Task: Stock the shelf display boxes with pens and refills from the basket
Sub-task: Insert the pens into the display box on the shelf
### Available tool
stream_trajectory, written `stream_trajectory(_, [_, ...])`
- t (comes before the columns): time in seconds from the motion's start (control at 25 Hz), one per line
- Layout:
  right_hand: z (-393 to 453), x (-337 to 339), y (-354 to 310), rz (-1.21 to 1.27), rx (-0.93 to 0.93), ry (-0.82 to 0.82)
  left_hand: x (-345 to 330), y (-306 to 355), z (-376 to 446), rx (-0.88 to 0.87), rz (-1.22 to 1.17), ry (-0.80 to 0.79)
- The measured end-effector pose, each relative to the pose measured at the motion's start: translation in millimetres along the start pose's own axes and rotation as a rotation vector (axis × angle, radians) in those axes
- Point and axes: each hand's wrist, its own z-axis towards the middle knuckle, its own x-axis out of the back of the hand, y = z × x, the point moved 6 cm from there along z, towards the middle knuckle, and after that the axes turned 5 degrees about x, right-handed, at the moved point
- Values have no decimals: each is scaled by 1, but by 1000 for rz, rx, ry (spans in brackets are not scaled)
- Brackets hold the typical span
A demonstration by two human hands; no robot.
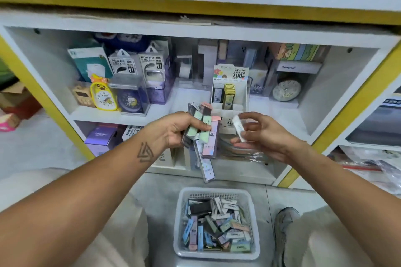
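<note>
My left hand (173, 130) grips a bundle of refill cases (202, 134); my right hand (258, 134) pinches 1 white case (238, 128) near the display box (230, 95). The basket (217, 223) looks mostly full, so I judge much remains.

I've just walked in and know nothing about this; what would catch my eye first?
Probably the left hand at centre, gripping a fan of pastel refill cases, while the right hand pinches one small white case. Below, on the floor, sits a white plastic basket heaped with more.

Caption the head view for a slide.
Left hand grips refill packs, right hand pinches a white one above the basket.
</note>
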Motion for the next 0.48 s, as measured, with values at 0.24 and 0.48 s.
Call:
stream_trajectory(0.24, [30, -34, -39, -266, 162, 71, 39, 39, -15, -34, -67, 140])
stream_trajectory(0.48, [76, -76, -56, -394, 242, 149, 108, 37, -9, -100, -243, 248])
